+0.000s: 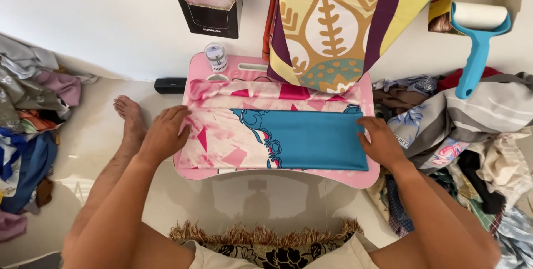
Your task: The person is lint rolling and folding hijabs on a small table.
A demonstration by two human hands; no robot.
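Two hands press flat on one folded cloth, a pink-and-white printed fabric with a plain teal panel [277, 136], which lies across a small pink lap-desk worktop [363, 177] set on the pale floor. The cloth's long axis runs left to right, edge to edge of the worktop, so each hand sits at one end: the left hand [165, 133] with fingers spread and palm down on the pink end at the worktop's left edge, the right hand [380, 141] likewise flat, fingers together, on the teal end at the right edge. Neither hand is closed on anything, and both are equally near the cloth. At the worktop's far left corner stands one small clear jar with a white lid [215, 57]. One leaf-patterned yellow and purple cloth [333, 30] hangs over the far edge. One blue-handled lint roller [476, 36] rests well apart to the right, above a heap of mixed clothes [472, 130]; a second heap [28, 124] lies on the left.
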